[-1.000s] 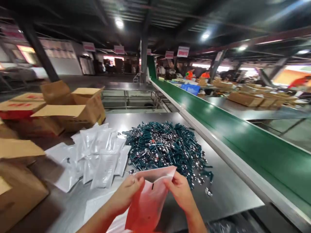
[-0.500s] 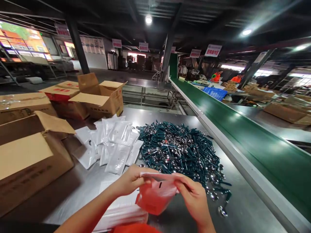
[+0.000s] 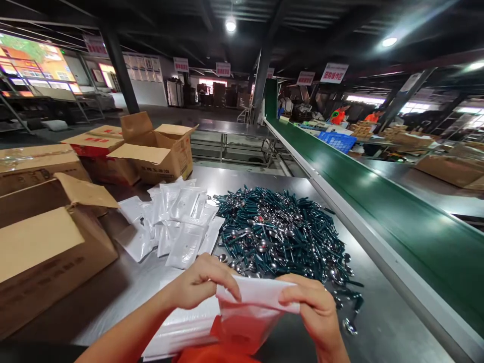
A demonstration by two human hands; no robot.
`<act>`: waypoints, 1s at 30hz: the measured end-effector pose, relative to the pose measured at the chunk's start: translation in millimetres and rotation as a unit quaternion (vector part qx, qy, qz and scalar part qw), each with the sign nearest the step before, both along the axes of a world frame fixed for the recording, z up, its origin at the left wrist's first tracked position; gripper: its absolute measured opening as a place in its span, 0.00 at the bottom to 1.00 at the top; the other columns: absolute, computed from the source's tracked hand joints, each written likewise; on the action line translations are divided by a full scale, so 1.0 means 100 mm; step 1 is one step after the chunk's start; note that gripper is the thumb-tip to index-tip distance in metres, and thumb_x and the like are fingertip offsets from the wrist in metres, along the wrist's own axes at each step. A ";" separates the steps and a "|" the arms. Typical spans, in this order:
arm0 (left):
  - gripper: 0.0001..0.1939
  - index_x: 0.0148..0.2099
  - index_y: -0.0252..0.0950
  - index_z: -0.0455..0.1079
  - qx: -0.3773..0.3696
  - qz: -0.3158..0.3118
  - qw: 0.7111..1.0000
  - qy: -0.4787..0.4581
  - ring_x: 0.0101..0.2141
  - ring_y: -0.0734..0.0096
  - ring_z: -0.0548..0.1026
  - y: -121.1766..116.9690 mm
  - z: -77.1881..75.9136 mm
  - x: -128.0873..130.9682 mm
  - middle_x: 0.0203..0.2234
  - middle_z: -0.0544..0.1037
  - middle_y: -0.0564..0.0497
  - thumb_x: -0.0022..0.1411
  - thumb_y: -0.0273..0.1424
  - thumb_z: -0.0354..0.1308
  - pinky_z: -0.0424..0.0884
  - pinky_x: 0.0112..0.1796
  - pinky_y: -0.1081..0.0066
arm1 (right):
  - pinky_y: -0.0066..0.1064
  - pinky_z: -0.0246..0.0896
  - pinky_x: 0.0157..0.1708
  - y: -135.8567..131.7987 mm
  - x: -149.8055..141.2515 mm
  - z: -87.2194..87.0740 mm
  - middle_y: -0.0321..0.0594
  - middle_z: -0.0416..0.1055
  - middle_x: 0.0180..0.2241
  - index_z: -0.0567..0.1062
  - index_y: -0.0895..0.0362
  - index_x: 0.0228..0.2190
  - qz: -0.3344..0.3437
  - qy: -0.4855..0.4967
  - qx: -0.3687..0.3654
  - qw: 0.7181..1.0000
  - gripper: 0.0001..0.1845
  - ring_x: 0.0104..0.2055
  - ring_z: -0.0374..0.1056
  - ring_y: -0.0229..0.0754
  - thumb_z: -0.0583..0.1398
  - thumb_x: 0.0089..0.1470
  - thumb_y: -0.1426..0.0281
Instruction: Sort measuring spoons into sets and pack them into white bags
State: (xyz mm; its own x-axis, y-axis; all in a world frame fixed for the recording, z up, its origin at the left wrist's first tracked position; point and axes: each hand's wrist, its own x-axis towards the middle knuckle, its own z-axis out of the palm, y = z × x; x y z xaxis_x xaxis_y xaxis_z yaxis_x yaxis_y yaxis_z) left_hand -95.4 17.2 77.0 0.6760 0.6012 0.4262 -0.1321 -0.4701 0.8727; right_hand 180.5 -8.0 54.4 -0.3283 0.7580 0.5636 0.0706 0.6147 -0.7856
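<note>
Between my hands is a translucent plastic bag (image 3: 251,315), its top flap folded over and the red clothing behind showing through. My left hand (image 3: 202,282) pinches the flap's left end. At the right end, my right hand (image 3: 313,305) grips it with the thumb in front and the fingers behind. Just beyond lies a big heap of spoons (image 3: 280,232) with dark green handles and shiny bowls. Filled white packets (image 3: 185,244) are piled left of the heap. Under my left forearm, a stack of flat bags (image 3: 181,330) rests on the metal table (image 3: 124,297).
Open cardboard boxes (image 3: 49,252) stand along the left, with another open box (image 3: 162,156) farther back. A green conveyor belt (image 3: 363,191) with a pale metal rail runs along the right. People in orange (image 3: 338,116) are beyond it, near a blue crate (image 3: 336,142).
The bag's top flap has come down over its front and now faces me. My right hand has shifted slightly right and downward, still holding the bag.
</note>
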 end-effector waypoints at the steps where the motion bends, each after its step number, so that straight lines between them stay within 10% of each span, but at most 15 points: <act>1: 0.24 0.40 0.34 0.81 -0.001 0.005 1.000 0.006 0.35 0.60 0.80 -0.02 0.01 0.01 0.33 0.82 0.40 0.68 0.43 0.46 0.70 0.36 0.70 | 0.28 0.68 0.31 -0.01 0.00 -0.01 0.38 0.79 0.32 0.82 0.50 0.31 -0.004 0.000 -0.004 1.000 0.15 0.32 0.75 0.42 0.55 0.60 0.68; 5: 0.21 0.36 0.34 0.79 0.015 0.113 0.993 0.021 0.30 0.65 0.77 -0.08 -0.04 0.08 0.28 0.81 0.43 0.63 0.45 0.53 0.69 0.33 0.71 | 0.32 0.68 0.38 -0.02 -0.13 -0.12 0.41 0.78 0.36 0.77 0.52 0.30 -0.066 0.024 -0.006 0.997 0.13 0.40 0.74 0.46 0.57 0.59 0.60; 8: 0.06 0.31 0.36 0.76 0.017 0.213 0.976 0.033 0.29 0.70 0.76 -0.11 -0.12 0.14 0.26 0.81 0.48 0.58 0.31 0.60 0.68 0.31 0.75 | 0.30 0.68 0.40 -0.02 -0.32 -0.22 0.39 0.78 0.38 0.70 0.53 0.27 -0.167 0.058 -0.007 0.984 0.07 0.43 0.74 0.44 0.64 0.53 0.72; 14: 0.05 0.34 0.38 0.73 -0.059 0.289 0.951 -0.094 0.30 0.70 0.78 -0.16 -0.30 0.18 0.30 0.81 0.50 0.55 0.23 0.60 0.70 0.31 0.75 | 0.25 0.70 0.28 -0.02 -0.55 -0.23 0.32 0.76 0.31 0.64 0.52 0.31 -0.161 0.137 0.069 0.975 0.16 0.31 0.73 0.37 0.62 0.50 0.83; 22: 0.44 0.57 0.41 0.61 -0.303 0.218 0.904 -0.207 0.37 0.65 0.78 -0.11 -0.44 0.37 0.41 0.80 0.46 0.38 0.33 0.76 0.72 0.38 0.71 | 0.30 0.74 0.29 -0.05 -0.79 -0.20 0.36 0.77 0.30 0.65 0.52 0.40 -0.257 0.206 0.018 0.944 0.21 0.31 0.76 0.41 0.66 0.47 0.79; 30: 0.20 0.22 0.32 0.75 -0.411 0.281 0.845 -0.195 0.22 0.71 0.72 -0.10 -0.44 0.40 0.18 0.77 0.51 0.26 0.35 0.79 0.68 0.26 0.73 | 0.31 0.74 0.31 -0.07 -0.68 -0.44 0.39 0.79 0.29 0.65 0.55 0.44 -0.286 0.186 -0.064 0.938 0.27 0.29 0.77 0.44 0.70 0.44 0.74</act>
